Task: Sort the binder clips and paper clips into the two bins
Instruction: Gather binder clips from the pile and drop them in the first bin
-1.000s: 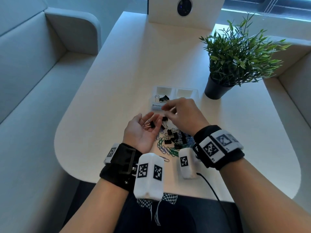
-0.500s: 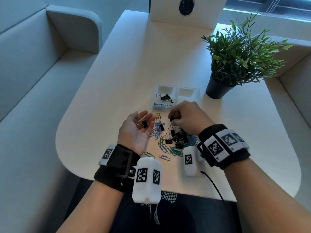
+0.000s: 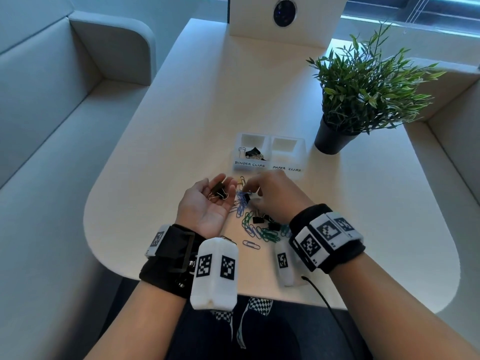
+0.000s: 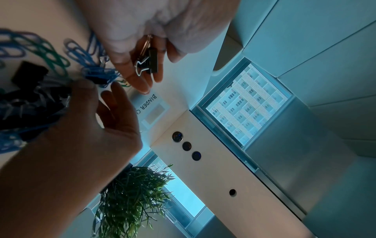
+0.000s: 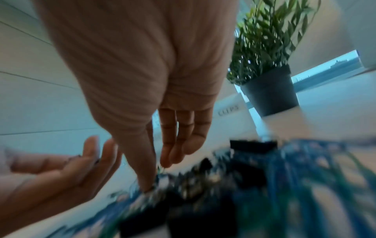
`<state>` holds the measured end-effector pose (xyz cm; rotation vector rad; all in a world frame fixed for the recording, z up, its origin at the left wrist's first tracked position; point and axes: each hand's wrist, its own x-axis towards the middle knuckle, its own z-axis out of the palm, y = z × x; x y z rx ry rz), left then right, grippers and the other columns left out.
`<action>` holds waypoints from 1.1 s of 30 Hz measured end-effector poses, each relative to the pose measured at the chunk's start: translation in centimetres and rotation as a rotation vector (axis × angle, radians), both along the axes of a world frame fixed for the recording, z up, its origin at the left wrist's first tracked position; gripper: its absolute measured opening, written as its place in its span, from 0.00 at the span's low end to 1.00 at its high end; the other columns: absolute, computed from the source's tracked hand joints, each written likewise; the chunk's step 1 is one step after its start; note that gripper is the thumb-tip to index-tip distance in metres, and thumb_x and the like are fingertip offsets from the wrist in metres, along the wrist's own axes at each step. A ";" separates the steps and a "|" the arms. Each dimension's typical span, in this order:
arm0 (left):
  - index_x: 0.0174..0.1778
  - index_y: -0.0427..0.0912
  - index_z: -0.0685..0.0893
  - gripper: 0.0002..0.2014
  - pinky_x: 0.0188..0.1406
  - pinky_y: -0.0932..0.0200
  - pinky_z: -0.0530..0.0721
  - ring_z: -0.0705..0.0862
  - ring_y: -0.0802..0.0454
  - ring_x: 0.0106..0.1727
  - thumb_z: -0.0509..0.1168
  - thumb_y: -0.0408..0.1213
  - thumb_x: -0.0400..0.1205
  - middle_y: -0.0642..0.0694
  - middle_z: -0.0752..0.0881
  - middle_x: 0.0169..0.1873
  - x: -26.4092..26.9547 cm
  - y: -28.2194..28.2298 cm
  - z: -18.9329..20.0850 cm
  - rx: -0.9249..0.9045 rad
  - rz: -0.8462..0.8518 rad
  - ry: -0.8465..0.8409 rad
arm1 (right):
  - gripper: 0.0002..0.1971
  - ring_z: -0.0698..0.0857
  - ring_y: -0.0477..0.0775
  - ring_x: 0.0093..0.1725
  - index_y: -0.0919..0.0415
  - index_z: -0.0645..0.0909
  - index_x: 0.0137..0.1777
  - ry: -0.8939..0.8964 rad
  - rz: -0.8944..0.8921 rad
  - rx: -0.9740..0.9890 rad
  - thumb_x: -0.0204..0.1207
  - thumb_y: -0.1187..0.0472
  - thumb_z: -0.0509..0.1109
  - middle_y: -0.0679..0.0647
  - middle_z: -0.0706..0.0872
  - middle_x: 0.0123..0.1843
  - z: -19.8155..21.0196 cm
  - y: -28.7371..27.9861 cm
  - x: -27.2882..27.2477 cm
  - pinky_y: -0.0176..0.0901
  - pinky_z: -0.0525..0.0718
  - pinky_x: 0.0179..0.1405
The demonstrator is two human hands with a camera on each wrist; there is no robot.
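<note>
My left hand (image 3: 205, 203) lies palm up left of the pile, fingers relaxed, with black binder clips (image 3: 218, 192) resting on them; the left wrist view shows one clip (image 4: 151, 61) across the fingers. My right hand (image 3: 262, 185) reaches down into the pile of clips (image 3: 259, 224). Its fingertips touch a black binder clip tangled in blue paper clips (image 3: 242, 198). The thumb and fingers look spread, and the right wrist view is blurred. The binder clips bin (image 3: 249, 164) holds a few black clips. The paper clips bin (image 3: 287, 168) beside it looks empty.
A potted plant (image 3: 363, 94) stands right of the bins. A white box with a lens (image 3: 285, 11) sits at the table's far end. One loose paper clip (image 3: 251, 244) lies near the front edge. Grey benches flank the table (image 3: 181, 113).
My right hand left the left palm, went down to the pile and now sits at the blue paper clips. The left hand stayed palm up with its binder clips.
</note>
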<state>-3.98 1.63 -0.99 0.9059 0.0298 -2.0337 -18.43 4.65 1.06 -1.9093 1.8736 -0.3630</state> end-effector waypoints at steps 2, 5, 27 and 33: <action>0.45 0.31 0.81 0.17 0.36 0.61 0.87 0.83 0.44 0.43 0.52 0.39 0.87 0.34 0.82 0.44 0.1 0.0 0.1 -0.003 0.001 -0.011 | 0.11 0.83 0.51 0.46 0.58 0.89 0.53 0.031 0.016 -0.018 0.72 0.66 0.72 0.55 0.86 0.50 -0.4 0.0 0.2 0.40 0.81 0.49; 0.46 0.31 0.81 0.16 0.39 0.61 0.87 0.84 0.45 0.43 0.53 0.39 0.86 0.35 0.82 0.45 0.3 -0.1 0.1 -0.011 0.006 -0.027 | 0.08 0.80 0.50 0.43 0.59 0.88 0.51 0.059 0.035 -0.032 0.73 0.65 0.73 0.55 0.86 0.50 -0.7 0.0 0.2 0.38 0.79 0.46; 0.45 0.33 0.81 0.14 0.52 0.56 0.81 0.81 0.47 0.43 0.55 0.39 0.85 0.37 0.81 0.44 -1.4 0.7 0.7 -0.033 -0.052 -0.035 | 0.12 0.84 0.47 0.37 0.55 0.90 0.50 -0.210 0.038 -0.193 0.66 0.56 0.78 0.48 0.87 0.38 3.3 0.6 -0.9 0.36 0.84 0.37; 0.42 0.31 0.81 0.18 0.49 0.56 0.82 0.81 0.45 0.42 0.51 0.39 0.86 0.36 0.81 0.42 -1.4 0.9 0.2 0.027 -0.036 0.021 | 0.17 0.81 0.39 0.35 0.54 0.87 0.58 -0.115 -0.025 -0.105 0.69 0.54 0.78 0.48 0.88 0.43 2.4 1.0 -2.0 0.27 0.76 0.35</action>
